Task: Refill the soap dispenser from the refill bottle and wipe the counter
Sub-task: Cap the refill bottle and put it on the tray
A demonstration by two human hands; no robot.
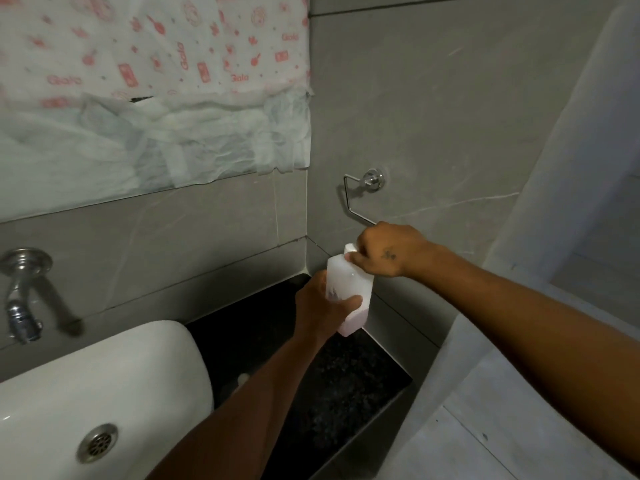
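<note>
A white translucent soap bottle point(349, 282) with a little pink liquid at its bottom is held upright above the black counter point(346, 382), near the wall corner. My left hand point(323, 306) wraps around the bottle's body from the left. My right hand point(384, 249) is closed over the white cap at the bottle's top; the cap is mostly hidden by the fingers. Whether this bottle is the dispenser or the refill cannot be told. No cloth is in view.
A white basin point(104, 375) with a metal drain point(97, 441) fills the lower left. A steel tap point(20, 299) juts from the wall at far left. A chrome towel holder point(360, 192) hangs on the grey tiled wall just above my right hand. Paper covers the mirror area.
</note>
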